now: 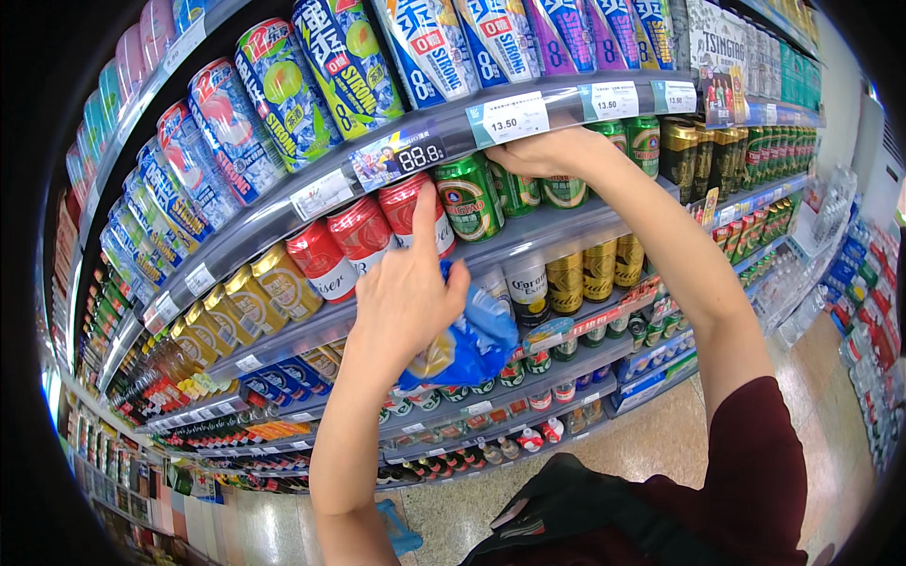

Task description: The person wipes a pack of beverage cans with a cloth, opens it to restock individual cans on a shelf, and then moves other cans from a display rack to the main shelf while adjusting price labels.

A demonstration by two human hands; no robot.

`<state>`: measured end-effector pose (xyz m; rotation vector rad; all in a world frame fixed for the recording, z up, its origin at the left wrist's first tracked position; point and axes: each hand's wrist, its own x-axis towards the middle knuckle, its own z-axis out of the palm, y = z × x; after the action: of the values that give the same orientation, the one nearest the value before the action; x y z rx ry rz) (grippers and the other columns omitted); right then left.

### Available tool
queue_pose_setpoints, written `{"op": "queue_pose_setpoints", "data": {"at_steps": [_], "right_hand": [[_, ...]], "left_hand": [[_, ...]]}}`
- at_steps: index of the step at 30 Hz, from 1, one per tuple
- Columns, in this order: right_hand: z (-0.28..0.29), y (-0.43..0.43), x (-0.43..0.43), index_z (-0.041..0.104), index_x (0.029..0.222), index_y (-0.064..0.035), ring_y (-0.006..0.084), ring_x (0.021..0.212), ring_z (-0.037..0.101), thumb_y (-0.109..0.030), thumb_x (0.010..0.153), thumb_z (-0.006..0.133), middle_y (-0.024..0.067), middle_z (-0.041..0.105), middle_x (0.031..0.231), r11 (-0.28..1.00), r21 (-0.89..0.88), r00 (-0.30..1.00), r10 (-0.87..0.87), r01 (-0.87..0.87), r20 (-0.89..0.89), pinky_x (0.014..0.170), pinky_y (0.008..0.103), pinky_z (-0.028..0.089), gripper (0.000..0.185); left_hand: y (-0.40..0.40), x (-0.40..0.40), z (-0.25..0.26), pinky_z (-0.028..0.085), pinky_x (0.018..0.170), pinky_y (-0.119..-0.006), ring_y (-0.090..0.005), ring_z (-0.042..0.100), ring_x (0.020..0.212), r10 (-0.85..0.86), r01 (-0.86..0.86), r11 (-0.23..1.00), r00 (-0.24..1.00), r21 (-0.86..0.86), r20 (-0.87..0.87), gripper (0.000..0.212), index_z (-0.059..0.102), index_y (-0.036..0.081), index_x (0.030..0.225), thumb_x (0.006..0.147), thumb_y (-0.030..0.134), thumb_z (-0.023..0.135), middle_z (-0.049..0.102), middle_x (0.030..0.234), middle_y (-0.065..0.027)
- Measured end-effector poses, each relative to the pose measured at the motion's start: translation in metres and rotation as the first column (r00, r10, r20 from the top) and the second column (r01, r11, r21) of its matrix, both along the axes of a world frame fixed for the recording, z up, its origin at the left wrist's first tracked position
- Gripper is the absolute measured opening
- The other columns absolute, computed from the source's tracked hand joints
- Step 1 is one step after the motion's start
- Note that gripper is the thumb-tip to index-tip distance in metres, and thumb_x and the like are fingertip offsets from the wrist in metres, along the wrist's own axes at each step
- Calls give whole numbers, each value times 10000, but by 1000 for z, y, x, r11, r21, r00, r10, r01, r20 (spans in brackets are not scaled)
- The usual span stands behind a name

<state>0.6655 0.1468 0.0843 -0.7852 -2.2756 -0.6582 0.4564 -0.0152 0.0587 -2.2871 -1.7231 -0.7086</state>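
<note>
My left hand (407,297) is raised before the can shelf, its index finger extended against or just before a red Budweiser can (417,212). A crumpled blue plastic packet (463,339) hangs in that hand under the palm. Right of the finger stands a green Tsingtao beer can (468,198). My right hand (541,152) reaches over the green cans (564,191) just below the upper shelf edge; its fingertips are partly hidden behind that edge, and whether it holds a can is unclear.
The upper shelf's edge (453,134) carries price tags, with tall Strong cans (425,56) above it. Gold cans (283,283) stand at the left. A lower shelf holds a Corona can (527,290) and gold cans. Stacked packs (870,283) stand across the aisle floor (658,424).
</note>
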Motion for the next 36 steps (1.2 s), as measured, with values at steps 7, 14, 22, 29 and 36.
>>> {"op": "queue_pose_setpoints", "data": {"at_steps": [7,14,22,29,36], "right_hand": [[-1,18,16,552,1115,-74,256,992,589,-280,934,422,117,609,1091,872,474,839,-347,123,420,864,357,458,303],[10,-15,16,525,1217,-89,353,1079,552,-333,937,476,169,586,1185,906,-422,999,47,-38,12,899,395,449,374],[5,-19,16,543,1177,-56,400,1022,561,-317,948,450,211,597,1125,938,-347,1000,11,-2,22,865,444,464,359],[11,-36,16,564,1167,-44,397,1013,572,-330,964,420,213,610,1110,955,-294,998,-19,34,52,865,443,459,379],[10,-46,5,567,1163,-57,377,1007,581,-355,951,437,193,617,1095,983,-181,999,-24,31,40,862,445,469,388]], "left_hand": [[35,20,21,471,841,-530,-466,611,935,83,-83,985,997,-154,-3,855,112,129,1489,794,311,577,643,952,-289],[38,14,22,463,881,-541,-472,613,946,16,-8,992,998,-129,60,793,192,143,1478,792,294,560,646,947,-294],[38,13,27,449,902,-539,-467,602,981,56,-33,978,993,-208,109,777,227,206,1470,772,282,558,644,978,-282],[41,8,18,462,883,-523,-468,605,961,-55,78,990,980,-115,192,749,278,191,1449,765,305,561,643,969,-287],[41,6,13,453,869,-484,-484,586,979,-107,137,983,969,-124,224,785,242,193,1471,755,217,563,615,1003,-323]]}}
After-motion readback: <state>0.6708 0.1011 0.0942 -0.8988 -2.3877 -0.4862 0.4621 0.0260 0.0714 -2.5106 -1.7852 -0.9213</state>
